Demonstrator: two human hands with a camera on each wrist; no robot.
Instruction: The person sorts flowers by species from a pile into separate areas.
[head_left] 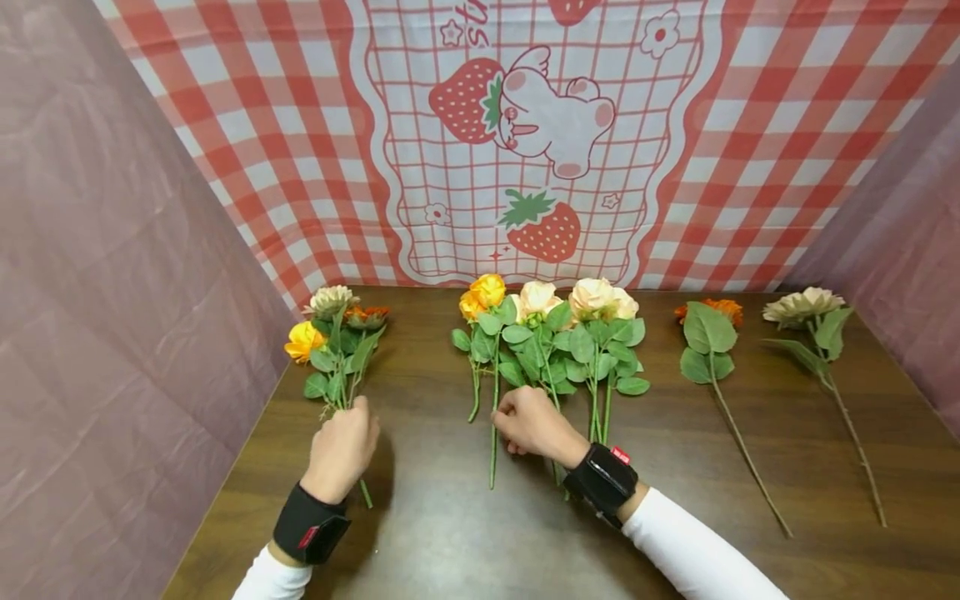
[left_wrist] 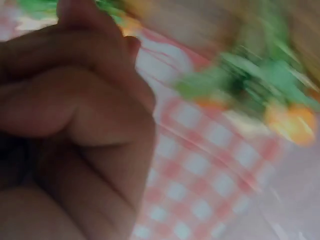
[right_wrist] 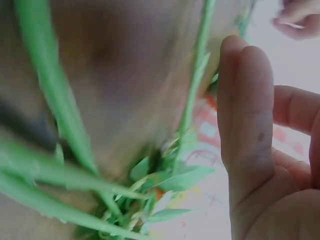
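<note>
At the left, a small bunch of artificial flowers [head_left: 337, 333] lies on the table: a yellow-orange rose, a cream bloom and a rust-orange bloom. My left hand [head_left: 341, 450] hovers over its stems, fingers loosely curled; in the blurred left wrist view the bunch [left_wrist: 250, 92] appears apart from the hand. My right hand [head_left: 536, 423] is beside the stem [head_left: 493, 442] of yellow-orange roses [head_left: 483, 293]. In the right wrist view the thumb [right_wrist: 245, 110] is extended near a green stem [right_wrist: 192, 95], not visibly gripping it. Peach roses [head_left: 592, 300] lie right of the yellow-orange ones.
Farther right lie a single orange flower [head_left: 708, 329] and a cream flower [head_left: 806, 308], long stems toward the front. A red checked cloth [head_left: 810, 108] with strawberries hangs behind the brown table [head_left: 442, 533]. Pinkish fabric [head_left: 112, 250] stands along the left side.
</note>
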